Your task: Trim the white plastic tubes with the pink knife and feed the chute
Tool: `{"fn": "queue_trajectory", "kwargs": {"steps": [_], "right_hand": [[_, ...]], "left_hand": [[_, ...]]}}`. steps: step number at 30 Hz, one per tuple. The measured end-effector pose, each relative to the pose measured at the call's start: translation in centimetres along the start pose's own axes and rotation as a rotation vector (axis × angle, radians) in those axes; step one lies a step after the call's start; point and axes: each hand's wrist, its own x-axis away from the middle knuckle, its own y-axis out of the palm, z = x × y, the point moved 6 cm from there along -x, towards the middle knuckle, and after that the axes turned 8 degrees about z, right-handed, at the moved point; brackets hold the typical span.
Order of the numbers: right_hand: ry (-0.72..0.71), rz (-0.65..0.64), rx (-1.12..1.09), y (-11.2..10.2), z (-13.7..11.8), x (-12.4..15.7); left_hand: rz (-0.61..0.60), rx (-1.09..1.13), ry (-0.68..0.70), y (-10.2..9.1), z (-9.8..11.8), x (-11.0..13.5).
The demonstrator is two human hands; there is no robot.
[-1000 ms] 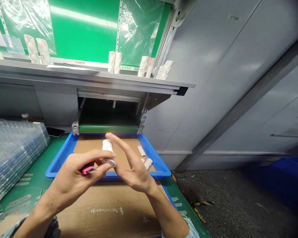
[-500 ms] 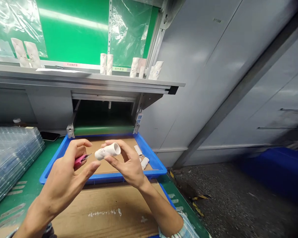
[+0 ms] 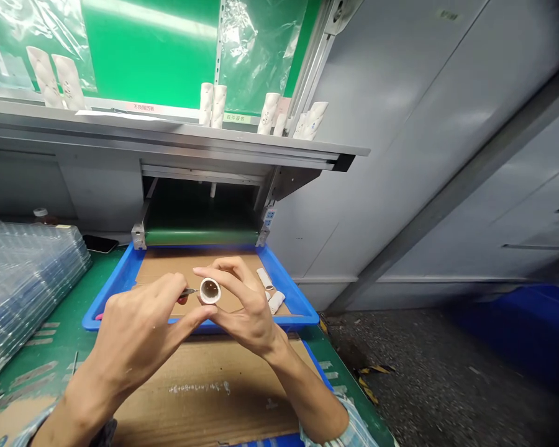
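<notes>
My right hand (image 3: 246,304) grips a white printed tube (image 3: 210,290) between thumb and fingers, its open end turned toward me. Curled around small pink-handled nippers (image 3: 186,293), my left hand (image 3: 144,323) is just left of the tube. The nippers' metal tip points at the tube's rim; whether it touches I cannot tell. My left thumb reaches under the tube, close to my right thumb. Several more white tubes (image 3: 276,302) lie in the right part of a blue tray (image 3: 302,318) lined with cardboard, behind my hands.
A green conveyor belt (image 3: 200,237) ends above the tray's far side. White tubes (image 3: 269,113) stand on a metal shelf (image 3: 168,139) overhead. Stacked clear plastic trays (image 3: 32,279) and a phone (image 3: 100,243) are on the left. Cardboard (image 3: 205,397) covers the near bench.
The tube has turned from lying sideways to pointing its open end at me. My left hand has moved right, bringing the nippers up to the tube. The view has shifted slightly.
</notes>
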Motion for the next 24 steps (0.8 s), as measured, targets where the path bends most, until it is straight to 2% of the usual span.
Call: {"fn": "queue_trajectory", "kwargs": {"steps": [17,24], "right_hand": [[-0.015,-0.033,0.058,-0.11,-0.31,0.09],[-0.006,-0.036,0.063,-0.19,-0.45,0.19]], "left_hand": [[-0.124,-0.109,-0.032,0.71,-0.02,0.36],[-0.103,-0.139,-0.004,0.23,0.19,0.79]]}}
